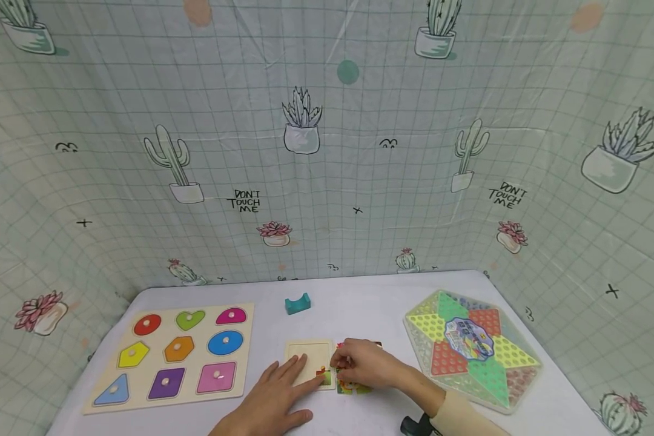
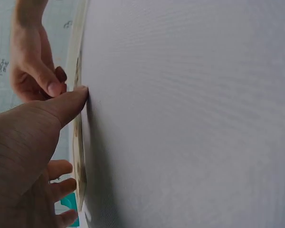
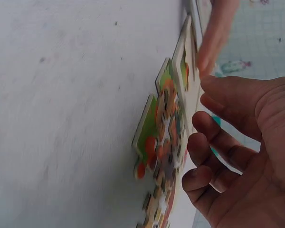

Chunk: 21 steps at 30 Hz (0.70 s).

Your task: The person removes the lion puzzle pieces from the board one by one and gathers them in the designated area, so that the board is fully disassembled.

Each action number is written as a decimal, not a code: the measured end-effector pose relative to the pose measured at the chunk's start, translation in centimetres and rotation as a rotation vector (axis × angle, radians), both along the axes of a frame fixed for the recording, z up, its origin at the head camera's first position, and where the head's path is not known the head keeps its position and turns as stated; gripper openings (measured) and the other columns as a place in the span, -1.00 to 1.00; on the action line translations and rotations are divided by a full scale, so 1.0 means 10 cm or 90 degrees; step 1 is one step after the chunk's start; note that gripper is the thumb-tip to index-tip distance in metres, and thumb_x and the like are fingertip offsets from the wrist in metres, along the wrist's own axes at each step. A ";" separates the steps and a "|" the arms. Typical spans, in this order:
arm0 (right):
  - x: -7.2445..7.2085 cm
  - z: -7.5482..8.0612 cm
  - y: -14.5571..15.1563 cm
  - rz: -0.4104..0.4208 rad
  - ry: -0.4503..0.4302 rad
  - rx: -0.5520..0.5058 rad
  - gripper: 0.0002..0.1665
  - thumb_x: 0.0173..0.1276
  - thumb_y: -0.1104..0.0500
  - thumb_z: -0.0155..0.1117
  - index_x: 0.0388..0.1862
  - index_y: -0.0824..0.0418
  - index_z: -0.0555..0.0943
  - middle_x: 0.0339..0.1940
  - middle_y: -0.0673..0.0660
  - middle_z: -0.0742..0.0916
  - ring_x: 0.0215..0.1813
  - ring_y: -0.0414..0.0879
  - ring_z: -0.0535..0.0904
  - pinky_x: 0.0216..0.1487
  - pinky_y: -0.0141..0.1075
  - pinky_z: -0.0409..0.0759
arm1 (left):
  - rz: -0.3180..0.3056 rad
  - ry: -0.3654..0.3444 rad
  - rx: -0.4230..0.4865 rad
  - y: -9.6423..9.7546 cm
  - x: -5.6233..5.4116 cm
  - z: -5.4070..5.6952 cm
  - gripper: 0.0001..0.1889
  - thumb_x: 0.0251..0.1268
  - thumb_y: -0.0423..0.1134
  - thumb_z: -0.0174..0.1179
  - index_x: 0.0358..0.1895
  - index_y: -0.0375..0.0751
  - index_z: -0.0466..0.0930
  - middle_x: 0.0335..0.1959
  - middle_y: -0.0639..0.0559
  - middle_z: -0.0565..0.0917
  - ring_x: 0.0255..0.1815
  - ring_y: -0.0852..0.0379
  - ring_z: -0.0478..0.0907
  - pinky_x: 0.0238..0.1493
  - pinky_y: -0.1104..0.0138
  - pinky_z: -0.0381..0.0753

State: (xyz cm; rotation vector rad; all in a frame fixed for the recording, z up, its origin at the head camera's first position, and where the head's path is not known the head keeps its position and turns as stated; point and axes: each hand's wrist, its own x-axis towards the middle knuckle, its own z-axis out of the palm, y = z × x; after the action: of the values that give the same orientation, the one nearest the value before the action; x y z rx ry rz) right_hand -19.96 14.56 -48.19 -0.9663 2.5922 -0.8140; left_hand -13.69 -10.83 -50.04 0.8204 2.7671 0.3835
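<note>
A small wooden puzzle tray [image 1: 300,346] lies at the front middle of the table, with a green-and-red jigsaw piece [image 1: 323,378] in its lower right corner. My left hand [image 1: 275,387], fingers spread, rests on the tray's left and lower part; the thumb is at its near edge in the left wrist view. Loose jigsaw pieces [image 3: 149,135] lie in a cluster just right of the tray. Over them my right hand [image 1: 367,362] has its fingers curled, thumb and index close together at the tray's right edge. Whether a piece is between those fingertips is hidden.
A shape board [image 1: 193,318] with colourful knobbed pieces lies on the left. To the right is a hexagonal Chinese checkers board [image 1: 471,351]. A teal notched block [image 1: 297,304] stands behind the tray. A patterned cloth [image 1: 327,181] hangs behind the white table [image 1: 360,303].
</note>
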 end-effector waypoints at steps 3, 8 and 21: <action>0.01 -0.01 -0.08 0.005 0.013 0.015 -0.75 0.32 0.11 0.42 -0.03 0.06 0.75 -0.23 -0.17 0.65 -0.24 -0.36 0.52 -0.20 -0.45 0.54 | 0.031 0.049 0.004 -0.03 -0.02 0.01 -0.38 0.35 0.24 0.18 0.46 0.36 0.38 0.56 -0.06 0.26 0.56 -0.12 0.17 0.45 -0.21 0.19; 0.03 -0.04 -0.18 0.005 0.036 0.057 -0.63 0.28 0.07 0.45 0.07 0.07 0.75 -0.18 -0.18 0.64 -0.27 -0.38 0.47 -0.19 -0.48 0.52 | 0.098 0.100 0.018 -0.10 -0.08 0.03 -0.40 0.35 0.18 0.23 0.42 0.13 0.48 0.51 -0.11 0.34 0.52 -0.16 0.24 0.41 -0.21 0.26; 0.05 -0.08 -0.24 -0.006 0.051 0.108 -0.62 0.26 0.00 0.50 0.05 0.00 0.75 -0.16 -0.20 0.60 -0.24 -0.41 0.45 -0.17 -0.47 0.53 | 0.148 0.049 0.040 -0.22 -0.18 0.00 -0.30 0.31 0.16 0.27 0.40 -0.17 0.47 0.47 -0.11 0.41 0.52 -0.20 0.25 0.42 -0.27 0.20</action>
State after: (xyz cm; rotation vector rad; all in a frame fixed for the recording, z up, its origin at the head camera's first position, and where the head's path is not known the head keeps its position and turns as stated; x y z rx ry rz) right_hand -19.43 12.13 -48.99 -0.9550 2.6845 -0.5561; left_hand -15.51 -13.03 -50.05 0.5372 2.9447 0.4923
